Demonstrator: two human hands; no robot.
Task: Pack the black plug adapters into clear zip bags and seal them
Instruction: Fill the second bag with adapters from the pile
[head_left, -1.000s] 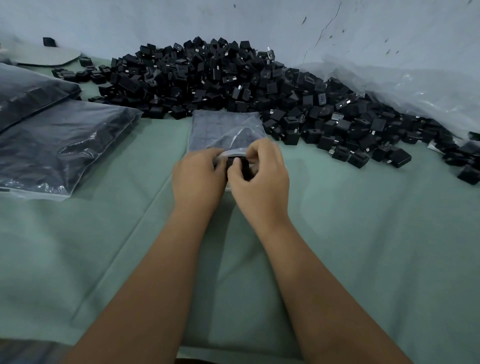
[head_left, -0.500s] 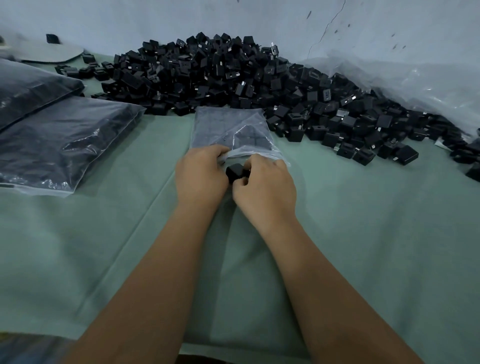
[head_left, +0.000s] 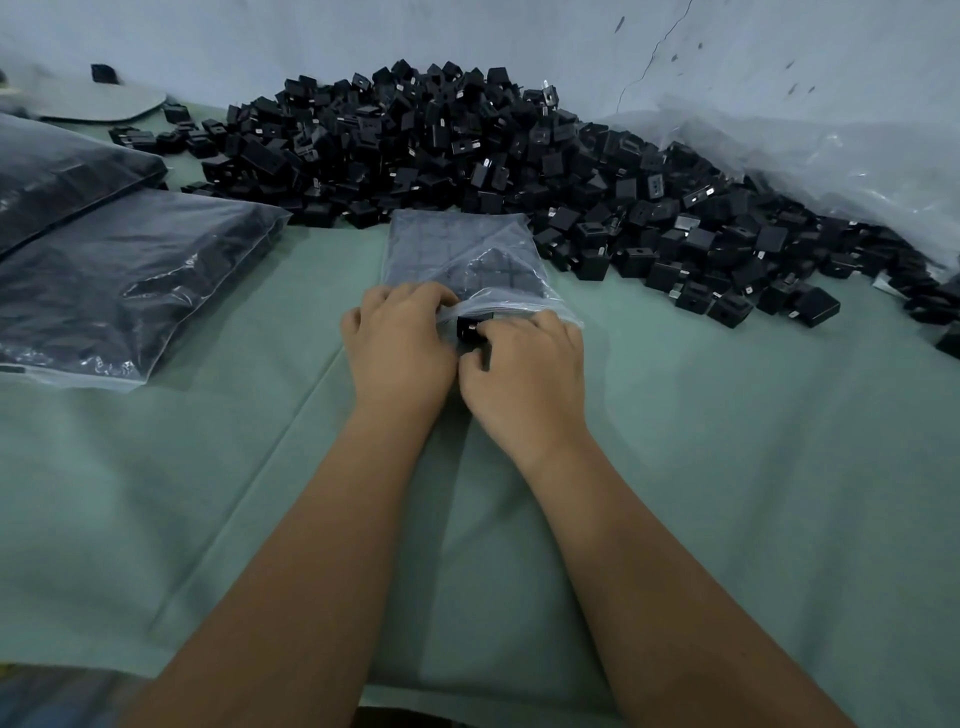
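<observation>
A clear zip bag (head_left: 457, 249) lies flat on the green cloth in front of me, with rows of black plug adapters inside it. My left hand (head_left: 397, 345) pinches the near lip of the bag's mouth and lifts it. My right hand (head_left: 524, 371) grips one black adapter (head_left: 470, 328) right at that open mouth. A big heap of loose black adapters (head_left: 467, 156) is piled behind the bag against the wall.
Two filled bags of adapters (head_left: 119, 275) lie on the left. A large crumpled clear plastic sheet (head_left: 831, 156) sits at the right rear. A flat grey disc (head_left: 98, 98) rests far left. The green cloth (head_left: 753, 467) covers the table.
Both hands have stayed at the bag's mouth. The adapter in my right hand has moved in under the raised lip of the bag.
</observation>
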